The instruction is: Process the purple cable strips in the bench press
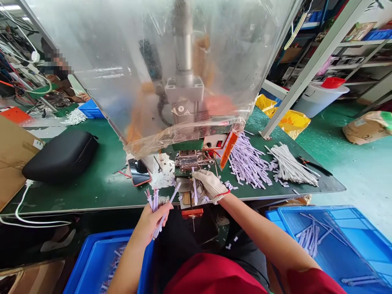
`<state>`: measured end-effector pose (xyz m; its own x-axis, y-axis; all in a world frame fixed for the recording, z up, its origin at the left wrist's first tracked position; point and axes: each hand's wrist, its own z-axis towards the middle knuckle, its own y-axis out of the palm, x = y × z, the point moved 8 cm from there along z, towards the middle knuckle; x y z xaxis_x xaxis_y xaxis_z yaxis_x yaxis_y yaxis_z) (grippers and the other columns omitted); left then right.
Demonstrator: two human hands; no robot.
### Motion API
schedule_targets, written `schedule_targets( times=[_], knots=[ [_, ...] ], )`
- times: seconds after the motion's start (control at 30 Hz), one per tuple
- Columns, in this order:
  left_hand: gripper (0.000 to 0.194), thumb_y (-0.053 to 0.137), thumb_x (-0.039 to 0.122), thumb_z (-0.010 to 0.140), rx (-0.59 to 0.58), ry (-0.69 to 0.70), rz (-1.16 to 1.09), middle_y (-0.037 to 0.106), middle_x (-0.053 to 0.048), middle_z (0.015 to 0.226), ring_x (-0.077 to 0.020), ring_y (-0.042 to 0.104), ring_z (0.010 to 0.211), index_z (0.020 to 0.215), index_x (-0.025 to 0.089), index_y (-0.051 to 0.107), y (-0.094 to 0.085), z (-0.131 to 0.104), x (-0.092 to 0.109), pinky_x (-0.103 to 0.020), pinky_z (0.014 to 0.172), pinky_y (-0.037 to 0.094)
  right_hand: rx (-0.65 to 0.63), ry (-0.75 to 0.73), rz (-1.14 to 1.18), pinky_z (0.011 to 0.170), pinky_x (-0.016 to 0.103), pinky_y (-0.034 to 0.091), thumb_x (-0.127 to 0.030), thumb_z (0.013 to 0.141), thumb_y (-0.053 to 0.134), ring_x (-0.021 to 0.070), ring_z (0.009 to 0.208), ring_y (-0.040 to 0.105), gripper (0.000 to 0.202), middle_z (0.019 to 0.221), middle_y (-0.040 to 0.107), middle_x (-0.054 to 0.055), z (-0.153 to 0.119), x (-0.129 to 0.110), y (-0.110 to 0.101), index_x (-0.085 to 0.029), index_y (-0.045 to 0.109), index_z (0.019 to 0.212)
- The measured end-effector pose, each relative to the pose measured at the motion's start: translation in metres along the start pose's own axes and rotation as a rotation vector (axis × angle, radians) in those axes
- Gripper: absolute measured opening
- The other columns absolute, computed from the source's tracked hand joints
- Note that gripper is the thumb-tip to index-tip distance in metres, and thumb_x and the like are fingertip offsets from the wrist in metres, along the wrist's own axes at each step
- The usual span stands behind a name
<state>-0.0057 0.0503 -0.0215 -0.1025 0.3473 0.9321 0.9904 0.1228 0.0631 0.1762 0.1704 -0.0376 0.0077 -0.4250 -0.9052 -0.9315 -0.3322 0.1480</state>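
Note:
Bare, my left hand [157, 218] is closed round several short lilac cable pieces [156, 199] that fan out above the thumb, some with reddish wire ends. My right hand [210, 183], in a white knitted glove with a red cuff edge, pinches one lilac cable piece [195, 190]. The upper end of that piece reaches the metal die [187, 160] of a press. Around the press hangs a clear plastic guard [183, 126], above both hands. Lilac scraps lie under the gloved fingers, which partly hide them.
Right of the press lie a pile of lilac cables [248, 161], a bundle of white cables [292, 163] and dark-handled pliers [315, 165]. A phone [139, 171] and a black case [61, 157] are on the left. Blue bins [78, 261] flank my legs. A person is partly visible far left.

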Motion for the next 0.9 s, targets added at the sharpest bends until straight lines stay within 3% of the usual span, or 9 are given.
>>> schedule_targets(
  times=[0.13,0.23,0.37,0.47,0.53,0.6,0.73,0.8,0.9],
  knots=[
    [0.034,0.072,0.046,0.079,-0.150,0.047,0.157,0.046,0.006,0.046,-0.0062,0.039,0.040,0.069,0.015,0.062,0.010,0.007,0.015,-0.018,0.041,0.032,-0.050,-0.163,-0.399,0.041,0.020,0.037,-0.054,0.087,0.059,0.0096,0.044,0.051,0.034,0.060,0.060,-0.002,-0.028,-0.045,-0.007,-0.020,0.057,0.084],
    [0.030,0.072,0.042,0.079,-0.280,0.050,0.299,0.047,0.006,0.048,-0.0067,0.040,0.039,0.069,0.016,0.059,0.021,0.015,0.021,-0.019,0.040,0.033,-0.253,-0.332,-0.697,0.054,0.020,0.041,-0.050,0.086,0.063,0.0116,0.063,0.058,0.031,0.074,0.066,0.000,-0.061,-0.076,0.008,-0.020,0.067,0.090],
    [0.028,0.069,0.043,0.083,-0.446,0.019,0.423,0.049,0.006,0.049,-0.0070,0.039,0.039,0.076,0.018,0.058,0.042,0.018,0.022,-0.019,0.039,0.030,-0.442,-0.390,-0.744,0.058,0.018,0.040,-0.036,0.090,0.058,0.0096,0.065,0.056,0.021,0.074,0.064,-0.001,-0.094,-0.076,0.026,-0.018,0.069,0.084],
    [0.030,0.066,0.045,0.087,-0.610,-0.009,0.434,0.042,0.009,0.044,-0.0055,0.033,0.037,0.078,0.018,0.058,0.054,0.011,0.019,-0.019,0.038,0.023,-0.492,-0.264,-0.608,0.050,0.017,0.038,-0.035,0.090,0.057,0.0082,0.056,0.053,0.023,0.066,0.059,-0.002,-0.106,-0.059,0.020,-0.017,0.066,0.081],
    [0.033,0.069,0.047,0.085,-0.663,-0.048,0.387,0.040,0.009,0.044,-0.0043,0.029,0.036,0.077,0.017,0.059,0.049,0.009,0.017,-0.019,0.037,0.019,-0.464,-0.169,-0.533,0.046,0.017,0.037,-0.039,0.089,0.057,0.0082,0.052,0.051,0.025,0.063,0.058,-0.002,-0.109,-0.051,-0.004,-0.016,0.065,0.081],
    [0.034,0.069,0.049,0.084,-0.577,-0.100,0.281,0.039,0.009,0.043,-0.0036,0.026,0.034,0.076,0.017,0.058,0.031,0.014,0.016,-0.018,0.036,0.018,-0.317,-0.153,-0.522,0.046,0.018,0.040,-0.041,0.092,0.052,0.0093,0.053,0.054,0.028,0.068,0.061,0.000,-0.105,-0.055,-0.049,-0.016,0.064,0.087],
    [0.027,0.074,0.040,0.082,-0.220,-0.114,-0.053,0.054,0.005,0.058,-0.0060,0.040,0.042,0.088,0.018,0.060,-0.006,0.032,0.019,-0.017,0.040,0.032,0.310,-0.155,-0.992,0.061,0.025,0.045,-0.035,0.093,0.045,0.0162,0.068,0.064,0.030,0.084,0.070,0.007,-0.082,-0.072,-0.170,-0.016,0.065,0.105],
    [0.029,0.079,0.034,0.077,-0.206,-0.099,-0.196,0.052,0.006,0.061,-0.0064,0.043,0.046,0.091,0.018,0.059,0.006,0.038,0.017,-0.017,0.043,0.035,0.474,-0.083,-1.311,0.069,0.029,0.045,-0.037,0.092,0.048,0.0226,0.080,0.066,0.032,0.089,0.071,0.012,-0.066,-0.071,-0.203,-0.014,0.067,0.104],
    [0.030,0.078,0.038,0.079,-0.208,-0.070,-0.232,0.033,0.012,0.046,-0.0036,0.025,0.037,0.078,0.018,0.055,0.040,0.049,0.011,-0.016,0.038,0.022,0.502,0.014,-1.504,0.074,0.031,0.044,-0.036,0.091,0.048,0.0273,0.091,0.067,0.033,0.097,0.071,0.019,-0.043,-0.059,-0.216,-0.011,0.068,0.100]
  ],
)
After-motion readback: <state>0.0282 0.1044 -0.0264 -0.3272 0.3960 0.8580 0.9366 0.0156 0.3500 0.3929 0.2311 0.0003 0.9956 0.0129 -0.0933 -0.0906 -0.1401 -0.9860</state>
